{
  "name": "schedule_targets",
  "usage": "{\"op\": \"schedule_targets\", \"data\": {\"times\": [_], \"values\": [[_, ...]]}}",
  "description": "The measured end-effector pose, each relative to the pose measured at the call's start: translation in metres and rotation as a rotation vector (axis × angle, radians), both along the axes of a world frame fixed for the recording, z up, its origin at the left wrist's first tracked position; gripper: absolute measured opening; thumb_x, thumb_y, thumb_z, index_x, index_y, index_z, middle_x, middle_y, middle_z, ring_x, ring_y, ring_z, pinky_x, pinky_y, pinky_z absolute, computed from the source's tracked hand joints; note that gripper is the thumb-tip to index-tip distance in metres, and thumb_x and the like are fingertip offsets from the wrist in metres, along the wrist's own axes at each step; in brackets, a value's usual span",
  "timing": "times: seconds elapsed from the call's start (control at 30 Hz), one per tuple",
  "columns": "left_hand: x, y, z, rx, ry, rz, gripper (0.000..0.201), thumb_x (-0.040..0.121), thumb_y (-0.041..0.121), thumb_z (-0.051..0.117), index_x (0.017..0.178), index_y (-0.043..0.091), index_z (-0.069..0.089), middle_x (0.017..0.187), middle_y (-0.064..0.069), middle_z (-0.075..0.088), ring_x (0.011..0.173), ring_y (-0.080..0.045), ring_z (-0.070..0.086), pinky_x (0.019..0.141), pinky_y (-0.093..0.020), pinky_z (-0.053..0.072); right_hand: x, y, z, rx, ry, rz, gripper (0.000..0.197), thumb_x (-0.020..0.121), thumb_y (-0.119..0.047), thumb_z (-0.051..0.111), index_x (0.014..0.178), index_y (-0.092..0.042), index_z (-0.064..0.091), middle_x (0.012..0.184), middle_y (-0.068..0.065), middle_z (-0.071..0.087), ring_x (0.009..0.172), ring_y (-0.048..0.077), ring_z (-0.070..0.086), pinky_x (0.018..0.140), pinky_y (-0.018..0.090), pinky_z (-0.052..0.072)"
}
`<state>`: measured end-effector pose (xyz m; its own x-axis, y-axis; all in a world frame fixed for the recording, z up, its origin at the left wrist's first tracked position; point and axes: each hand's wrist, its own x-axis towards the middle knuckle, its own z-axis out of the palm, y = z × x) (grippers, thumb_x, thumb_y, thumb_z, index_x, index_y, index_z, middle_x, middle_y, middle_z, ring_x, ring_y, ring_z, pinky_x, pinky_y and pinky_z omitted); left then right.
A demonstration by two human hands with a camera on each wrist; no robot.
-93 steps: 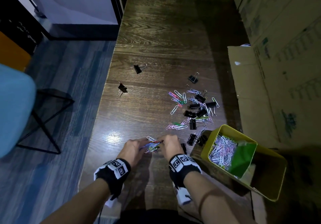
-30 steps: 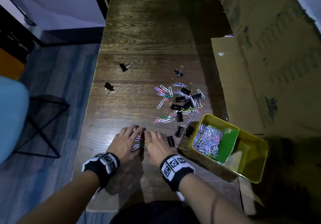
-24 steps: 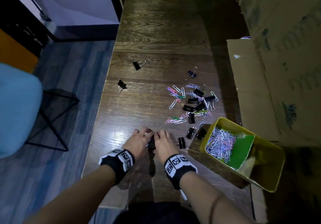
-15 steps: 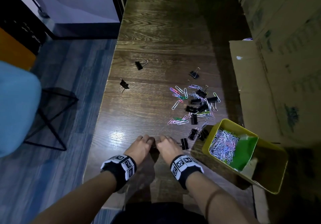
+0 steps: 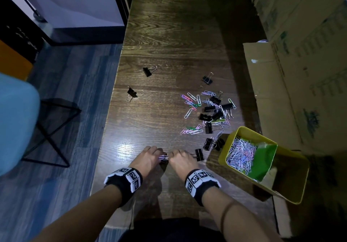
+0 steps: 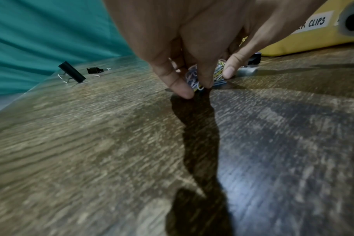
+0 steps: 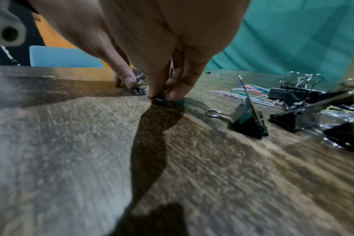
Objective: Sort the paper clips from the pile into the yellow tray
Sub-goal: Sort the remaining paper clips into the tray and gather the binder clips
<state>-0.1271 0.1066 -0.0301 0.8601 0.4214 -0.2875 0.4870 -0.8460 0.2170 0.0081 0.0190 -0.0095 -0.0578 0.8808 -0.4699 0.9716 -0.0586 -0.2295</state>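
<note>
Gathering, head view: left hand [image 5: 148, 158] and right hand [image 5: 179, 160] pinch a paper clip bunch [image 5: 163, 157] at 6 o'clock on the table [image 5: 169, 35]; pile [image 5: 208, 113] at 2 o'clock, yellow tray [image 5: 293, 191] at 4.
Left wrist: curled fingertips [image 6: 184, 91] grip the bunch.
Right wrist: fingertips [image 7: 154, 93] pinch clips against the tabletop; binder clip [image 7: 248, 121] at 3 o'clock.

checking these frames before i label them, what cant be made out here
- Clip bunch, head view: mostly hidden between the left hand and right hand; count unreadable.
- Tray label, left wrist view: the left hand hides its start; only "CLIPS" reads.
- Tray's right half, head view: too dark to see contents.
- Right fingertips, right wrist view: what they pinch is small and blurred.
</note>
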Motion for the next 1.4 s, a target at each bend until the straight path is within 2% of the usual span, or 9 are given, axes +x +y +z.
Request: {"op": "schedule_targets", "data": {"times": [0.1,0.2,0.37,0.43,0.67,0.87,1.1,1.33,1.4], "values": [[-0.004,-0.001,-0.002,0.044,-0.084,-0.017,0.015,0.069,0.030,0.063,0.074,0.017,0.069,0.067,0.005,0.064,0.057,-0.012,0.058,0.070,-0.024,0.033,0.002,-0.003,-0.003,-0.007,0.031,-0.037,0.036,0.091,0.008,0.041,0.126,0.005,0.045,0.125,0.022,0.048,0.115,0.038,0.052,0.092,0.044,0.048],[-0.005,-0.001,-0.001,-0.004,-0.126,-0.001,0.033,0.073,0.031,0.040,0.079,0.017,0.070,0.068,0.004,0.065,0.065,-0.009,0.052,0.070,-0.023,0.035,0.003,-0.005,-0.010,-0.013,0.076,-0.092,0.036,0.087,0.011,0.047,0.122,0.002,0.050,0.122,0.019,0.052,0.108,0.037,0.057,0.085,0.044,0.051],[-0.009,0.002,-0.002,-0.186,-0.169,0.117,0.032,0.082,0.031,0.046,0.091,0.012,0.071,0.072,-0.003,0.066,0.064,-0.020,0.063,0.059,-0.024,0.053,0.006,-0.002,-0.023,-0.043,0.174,-0.265,0.020,0.089,0.000,0.057,0.108,-0.003,0.061,0.111,0.016,0.061,0.098,0.032,0.064,0.083,0.039,0.054],[-0.009,0.005,0.002,-0.251,-0.209,0.182,0.036,0.086,0.036,0.044,0.100,0.013,0.069,0.081,-0.006,0.068,0.074,-0.024,0.065,0.069,-0.028,0.054,0.009,0.000,-0.021,-0.058,0.234,-0.343,0.021,0.094,-0.011,0.054,0.112,-0.004,0.064,0.108,0.016,0.064,0.098,0.030,0.064,0.084,0.035,0.053],[0.011,0.021,0.044,-0.441,-0.400,0.116,0.040,0.085,0.045,0.049,0.096,0.014,0.072,0.088,0.002,0.071,0.080,-0.005,0.063,0.076,-0.011,0.044,0.034,-0.018,0.039,0.084,0.388,-0.464,0.019,0.095,-0.022,0.054,0.104,-0.013,0.068,0.096,0.012,0.067,0.091,0.027,0.063,0.079,0.031,0.047],[0.080,0.005,0.095,-0.519,-0.443,-0.017,0.029,0.084,0.038,0.063,0.093,0.013,0.074,0.083,0.006,0.069,0.074,-0.003,0.061,0.069,-0.015,0.046,0.086,-0.065,0.104,0.244,0.327,-0.572,0.010,0.088,-0.025,0.063,0.088,-0.018,0.071,0.083,0.003,0.066,0.080,0.017,0.059,0.066,0.024,0.034],[0.189,-0.045,0.106,-0.925,-0.245,0.200,0.012,0.083,0.017,0.068,0.091,0.009,0.073,0.063,-0.002,0.066,0.049,-0.002,0.053,0.051,-0.017,0.042,0.162,-0.118,0.118,0.129,0.196,-0.828,0.014,0.081,-0.027,0.074,0.085,-0.014,0.073,0.074,0.011,0.070,0.074,0.025,0.064,0.069,0.032,0.051],[0.229,-0.070,0.101,-0.585,0.031,-0.028,0.031,0.087,0.023,0.062,0.119,0.020,0.063,0.108,-0.002,0.069,0.092,-0.016,0.063,0.083,-0.023,0.048,0.184,-0.115,0.086,-0.038,0.170,-0.944,0.036,0.081,-0.021,0.073,0.115,-0.015,0.064,0.102,0.008,0.065,0.083,0.020,0.057,0.074,0.024,0.048],[0.225,-0.066,0.102,-0.568,-0.025,0.006,0.031,0.090,0.021,0.058,0.120,0.022,0.062,0.101,0.003,0.068,0.084,-0.011,0.061,0.075,-0.015,0.043,0.185,-0.112,0.083,-0.056,0.201,-0.924,0.048,0.079,-0.025,0.075,0.124,-0.020,0.059,0.118,0.011,0.063,0.097,0.022,0.061,0.089,0.030,0.051]]}}
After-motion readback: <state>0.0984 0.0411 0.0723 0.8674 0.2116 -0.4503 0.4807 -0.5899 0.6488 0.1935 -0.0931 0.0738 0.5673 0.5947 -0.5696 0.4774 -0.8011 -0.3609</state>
